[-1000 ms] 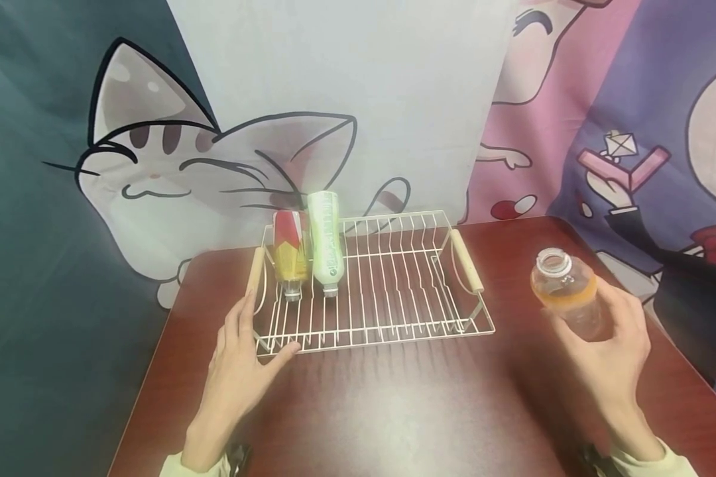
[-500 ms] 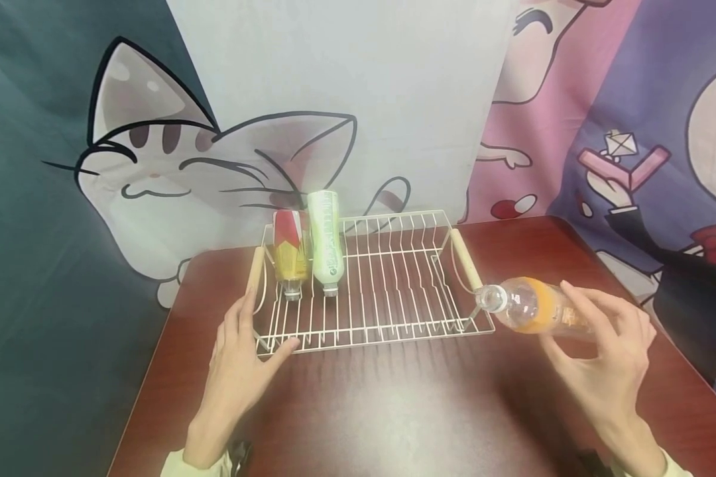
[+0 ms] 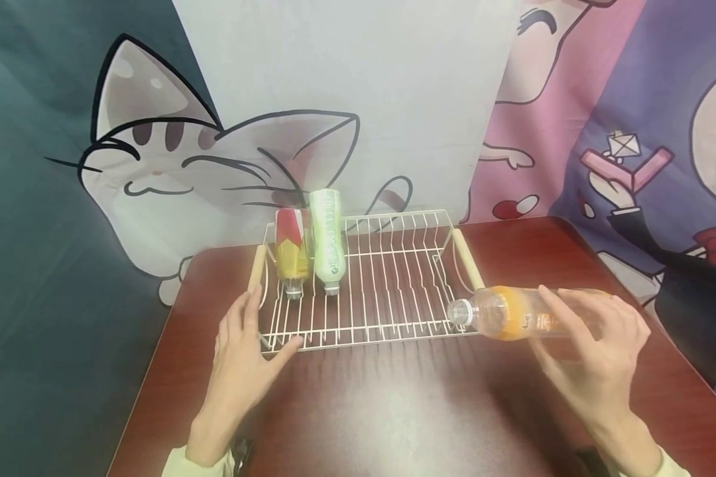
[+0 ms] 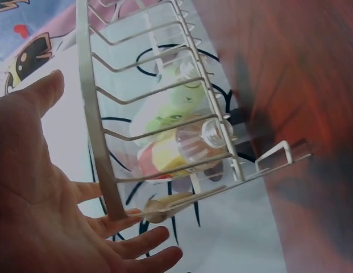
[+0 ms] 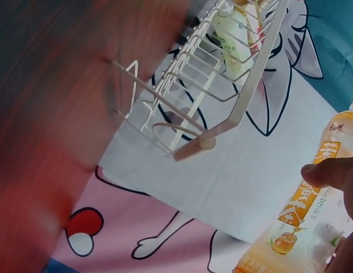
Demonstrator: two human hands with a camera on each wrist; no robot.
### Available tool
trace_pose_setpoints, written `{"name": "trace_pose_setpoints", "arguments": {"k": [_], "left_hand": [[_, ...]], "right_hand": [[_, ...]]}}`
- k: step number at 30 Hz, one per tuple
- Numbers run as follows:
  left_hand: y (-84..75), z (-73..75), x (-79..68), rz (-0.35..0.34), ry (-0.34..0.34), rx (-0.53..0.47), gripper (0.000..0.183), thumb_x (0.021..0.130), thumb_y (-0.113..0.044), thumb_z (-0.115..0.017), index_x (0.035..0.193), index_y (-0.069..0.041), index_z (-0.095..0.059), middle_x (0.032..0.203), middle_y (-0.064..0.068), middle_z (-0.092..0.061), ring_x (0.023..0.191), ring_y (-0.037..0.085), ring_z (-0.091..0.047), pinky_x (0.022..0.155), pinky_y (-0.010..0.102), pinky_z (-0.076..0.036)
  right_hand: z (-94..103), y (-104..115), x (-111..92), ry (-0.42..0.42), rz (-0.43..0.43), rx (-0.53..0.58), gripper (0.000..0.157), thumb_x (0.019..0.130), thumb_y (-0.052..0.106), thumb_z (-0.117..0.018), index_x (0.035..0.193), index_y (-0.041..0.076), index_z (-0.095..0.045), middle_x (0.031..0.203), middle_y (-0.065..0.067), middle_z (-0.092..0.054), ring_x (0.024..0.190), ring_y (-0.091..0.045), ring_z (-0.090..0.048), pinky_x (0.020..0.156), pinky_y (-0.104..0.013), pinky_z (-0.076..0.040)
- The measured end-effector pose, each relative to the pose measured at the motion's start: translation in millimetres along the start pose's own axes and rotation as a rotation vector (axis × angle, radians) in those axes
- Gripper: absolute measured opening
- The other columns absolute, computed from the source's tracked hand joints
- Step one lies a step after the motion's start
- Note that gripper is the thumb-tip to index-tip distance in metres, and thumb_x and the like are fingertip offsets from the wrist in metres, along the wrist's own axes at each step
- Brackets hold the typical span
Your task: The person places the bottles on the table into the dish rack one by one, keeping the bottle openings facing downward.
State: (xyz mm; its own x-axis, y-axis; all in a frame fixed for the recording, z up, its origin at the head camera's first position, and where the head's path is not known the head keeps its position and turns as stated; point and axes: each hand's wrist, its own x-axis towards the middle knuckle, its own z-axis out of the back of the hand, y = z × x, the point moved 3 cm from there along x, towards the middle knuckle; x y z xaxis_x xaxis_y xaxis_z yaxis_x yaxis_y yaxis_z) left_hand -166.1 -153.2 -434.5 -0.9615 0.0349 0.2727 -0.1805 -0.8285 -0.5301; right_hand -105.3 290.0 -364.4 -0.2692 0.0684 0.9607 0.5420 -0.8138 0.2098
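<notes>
My right hand (image 3: 602, 351) grips a clear plastic tea bottle (image 3: 507, 315) with an orange label. It is held sideways, its neck pointing left and overlapping the right front corner of a white wire dish rack (image 3: 388, 252) in the head view. In the right wrist view the thumb (image 5: 329, 172) presses on the bottle's label. My left hand (image 3: 238, 364) is spread at the rack's left front corner, thumb along the front rail, fingers by the left wooden handle (image 3: 257, 267). Inside the rack, a red-and-yellow bottle (image 3: 291, 252) and a pale green bottle (image 3: 328, 242) lean neck-down, side by side.
The rack stands on a dark red table (image 3: 388, 404), near its back edge. Its right wooden handle (image 3: 467, 260) is close to the held bottle's neck. Behind the table hangs a cloth (image 3: 417, 106) printed with cartoon figures.
My right hand has tipped the tea bottle from nearly upright to lying sideways and brought its neck left to the rack's right corner. The left hand stays in place.
</notes>
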Motion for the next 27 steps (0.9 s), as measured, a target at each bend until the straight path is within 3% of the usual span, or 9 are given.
{"name": "trace_pose_setpoints", "arguments": {"k": [6,12,15,21,27], "left_hand": [[-17.9,-0.6,-1.0,-0.153,-0.038,-0.034,0.106,0.088,-0.049,-0.091,0.171,-0.010,-0.039,0.173,0.023,-0.031,0.162,0.051,-0.020,0.124,0.079,-0.017],[-33.1,-2.2,-2.0,-0.274,-0.077,-0.068,0.096,0.085,-0.049,-0.091,0.164,-0.012,-0.051,0.170,0.021,-0.037,0.160,0.046,-0.029,0.122,0.077,-0.023],[-37.4,-3.7,-3.5,-0.304,-0.102,-0.092,0.092,0.084,-0.046,-0.092,0.161,-0.013,-0.055,0.168,0.018,-0.043,0.156,0.042,-0.038,0.119,0.075,-0.032],[-54.2,-9.0,-6.6,-0.420,-0.130,-0.151,0.082,0.082,-0.039,-0.096,0.152,-0.013,-0.065,0.156,0.010,-0.060,0.143,0.035,-0.058,0.106,0.066,-0.054],[-75.5,-16.7,-7.2,-0.540,-0.103,-0.239,0.080,0.083,-0.042,-0.096,0.150,-0.011,-0.067,0.146,0.008,-0.068,0.134,0.029,-0.066,0.111,0.051,-0.056]], "right_hand": [[-9.7,3.8,-5.6,0.044,0.073,0.014,0.032,0.096,0.029,-0.072,0.115,0.007,-0.085,0.102,-0.028,-0.070,0.098,-0.056,-0.055,0.118,-0.050,-0.030],[-18.0,6.4,-13.1,0.126,0.127,0.015,0.030,0.102,0.028,-0.067,0.117,0.009,-0.084,0.104,-0.027,-0.071,0.098,-0.054,-0.057,0.119,-0.047,-0.028],[-22.0,8.8,-13.4,0.170,0.148,0.025,0.031,0.095,0.016,-0.067,0.120,0.009,-0.084,0.106,-0.027,-0.071,0.098,-0.054,-0.057,0.117,-0.046,-0.028],[-30.1,15.9,-13.2,0.228,0.167,0.056,0.057,0.067,-0.003,-0.072,0.122,0.009,-0.083,0.108,-0.025,-0.071,0.100,-0.053,-0.057,0.119,-0.043,-0.026],[-36.1,21.2,-15.6,0.278,0.176,0.059,0.059,0.067,0.000,-0.074,0.124,0.010,-0.083,0.110,-0.024,-0.071,0.100,-0.052,-0.057,0.122,-0.042,-0.024]]}}
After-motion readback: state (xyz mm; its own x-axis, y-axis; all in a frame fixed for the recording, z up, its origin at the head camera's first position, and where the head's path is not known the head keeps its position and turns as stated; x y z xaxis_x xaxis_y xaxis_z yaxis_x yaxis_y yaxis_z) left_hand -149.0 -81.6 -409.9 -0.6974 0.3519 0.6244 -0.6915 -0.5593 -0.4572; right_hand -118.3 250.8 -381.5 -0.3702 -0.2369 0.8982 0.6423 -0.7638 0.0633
